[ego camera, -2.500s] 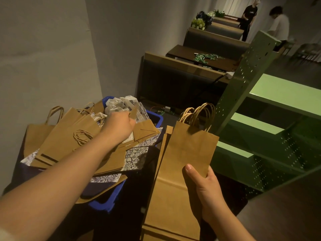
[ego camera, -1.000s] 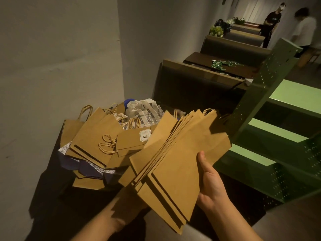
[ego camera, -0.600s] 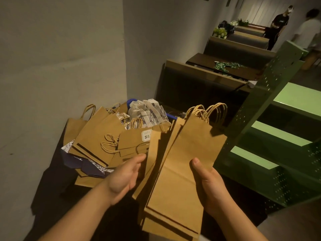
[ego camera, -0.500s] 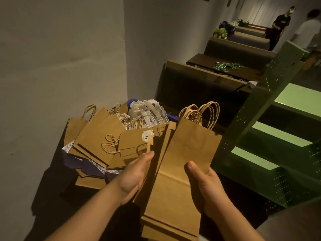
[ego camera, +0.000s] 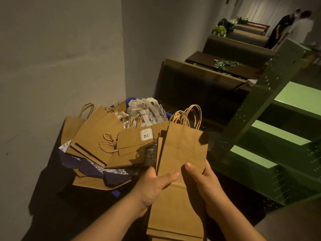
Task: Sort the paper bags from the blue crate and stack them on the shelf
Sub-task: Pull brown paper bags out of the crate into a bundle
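1. A dim room: a grey wall fills the upper left, and a green metal shelf point(ego camera: 284, 131) with bare boards stands at the right.
2. At centre, the left hand point(ego camera: 154, 186) and right hand point(ego camera: 203, 185) both grip a stack of brown paper bags point(ego camera: 180, 159).
3. The blue crate point(ego camera: 116, 193) at centre left brims with unsorted bags; judging by this, most of the work remains.
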Demonstrator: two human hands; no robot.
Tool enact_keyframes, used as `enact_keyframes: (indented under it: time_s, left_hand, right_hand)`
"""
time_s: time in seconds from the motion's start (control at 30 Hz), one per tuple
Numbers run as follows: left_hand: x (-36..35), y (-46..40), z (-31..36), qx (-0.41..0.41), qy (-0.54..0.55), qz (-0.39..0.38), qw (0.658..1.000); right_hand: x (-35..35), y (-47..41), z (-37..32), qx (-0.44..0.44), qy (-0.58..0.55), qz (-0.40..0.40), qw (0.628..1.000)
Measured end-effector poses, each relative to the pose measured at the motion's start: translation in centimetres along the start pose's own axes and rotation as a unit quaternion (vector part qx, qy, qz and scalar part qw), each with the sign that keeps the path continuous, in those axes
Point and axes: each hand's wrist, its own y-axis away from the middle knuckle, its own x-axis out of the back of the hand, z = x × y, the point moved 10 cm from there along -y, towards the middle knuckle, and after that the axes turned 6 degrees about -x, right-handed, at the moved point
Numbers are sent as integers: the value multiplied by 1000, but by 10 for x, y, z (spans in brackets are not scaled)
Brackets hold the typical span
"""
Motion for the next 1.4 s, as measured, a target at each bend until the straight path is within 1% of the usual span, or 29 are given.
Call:
enact_keyframes:
  time_s: [0.03,0.07,0.2,0.33,0.4,0.47,0.53,0.57,0.67,0.73,0.8,0.87,0.93,0.97,1.03,1.07,1.2,1.3,1.37,1.4]
  left_hand:
    - [0,2,2,5,-11,6,1000]
    - [0,3,6,-7,-11,9,1000]
    - [1,2,13,-25,-12,20,999]
    - [-3,2,16,-3,15,2,1000]
    - [-3,0,18,9,-26,-6,1000]
    - [-6,-3,24,7,-101,-29,994]
    - [-9,-6,35,1,-214,-63,975]
    - [-7,-7,43,-1,-257,-68,964]
    - [6,-18,71,-41,-338,-68,938]
    - [25,-34,87,-89,-362,-35,927]
    - [45,-56,97,-136,-394,11,909]
    - [62,-78,96,-152,-414,39,897]
    - [74,-98,86,-151,-428,53,889]
    - [79,-107,81,-149,-452,58,878]
    - [84,-122,69,-139,-518,56,842]
    - [86,-127,64,-130,-534,55,833]
    - [94,-140,53,-104,-554,41,825]
    - [98,-147,53,-103,-575,27,811]
    - [98,-149,56,-104,-598,11,795]
    - [96,-150,58,-105,-615,0,781]
  right_hand:
    - [0,0,-1,-4,1,-8,1000]
    - [1,0,-2,-7,0,-11,1000]
    - [5,1,1,-15,6,7,1000]
    - [0,4,-2,-7,-6,-14,1000]
    - [3,3,-4,-4,-21,-13,1000]
    - [10,1,-3,-3,-44,4,999]
    - [16,1,-1,-4,-69,27,997]
    - [19,1,0,-6,-81,37,996]
    - [24,2,3,-10,-104,49,993]
    - [28,2,3,-7,-101,57,993]
    - [29,1,2,-8,-94,57,994]
    - [31,1,2,-9,-86,59,995]
    - [33,1,1,-9,-88,61,994]
    - [34,1,0,-8,-89,62,994]
    - [34,3,-2,-6,-90,60,994]
    - [35,3,-2,-6,-90,60,994]
    - [36,5,-2,-11,-93,60,994]
    - [36,6,-1,-11,-94,62,994]
    - [36,6,0,-11,-93,62,994]
    - [36,6,0,-12,-91,62,994]
